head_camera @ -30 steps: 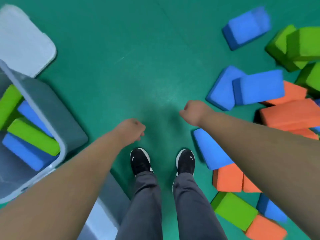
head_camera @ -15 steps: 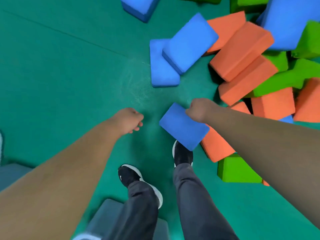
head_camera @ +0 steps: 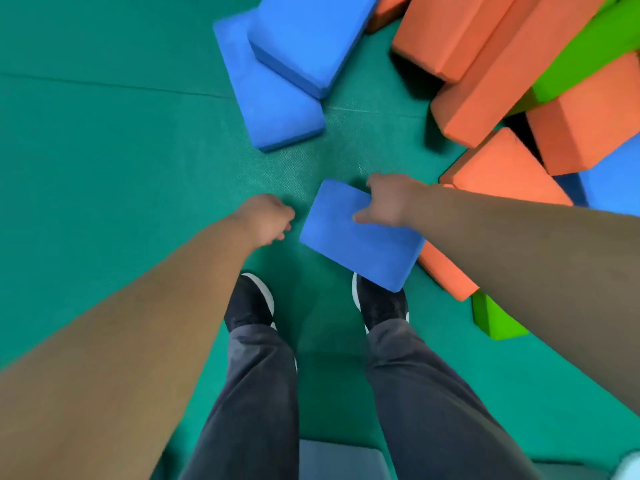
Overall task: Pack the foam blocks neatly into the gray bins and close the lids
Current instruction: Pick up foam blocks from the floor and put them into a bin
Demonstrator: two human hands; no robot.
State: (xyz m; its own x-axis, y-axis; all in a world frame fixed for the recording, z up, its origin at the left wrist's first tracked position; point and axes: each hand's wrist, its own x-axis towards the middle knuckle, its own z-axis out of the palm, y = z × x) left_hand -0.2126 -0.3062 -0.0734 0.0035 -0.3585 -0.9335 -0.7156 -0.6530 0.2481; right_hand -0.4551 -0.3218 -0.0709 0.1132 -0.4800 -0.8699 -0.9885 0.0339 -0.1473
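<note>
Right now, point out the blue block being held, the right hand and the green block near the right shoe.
blue block [head_camera: 349,249]: head view, middle of its top face.
right hand [head_camera: 389,202]: head view, back of the hand.
green block [head_camera: 498,322]: head view, its bright visible side.

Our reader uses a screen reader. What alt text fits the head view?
A person's right hand grips a blue block over a green floor; the left hand hangs empty beside it. More orange, blue and green blocks lie piled ahead, to the right.
</note>
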